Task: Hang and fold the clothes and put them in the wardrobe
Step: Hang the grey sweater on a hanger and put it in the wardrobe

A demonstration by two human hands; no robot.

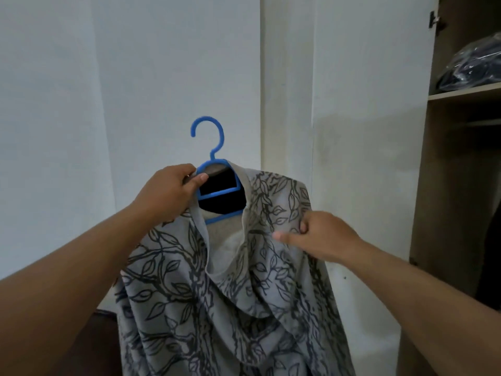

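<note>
Both arms outstretched: left hand (168, 189) grips hanger (214, 169) and collar; right hand (322, 234) pinches garment (189, 294).

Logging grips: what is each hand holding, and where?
Left hand grips the hanger and collar together; right hand pinches the garment's shoulder.

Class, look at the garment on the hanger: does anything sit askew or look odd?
Yes. The grey leaf-print garment sits unevenly on the blue hanger: its neckline sags low, exposing the hanger's frame, and the fabric bunches toward the right hand.
</note>
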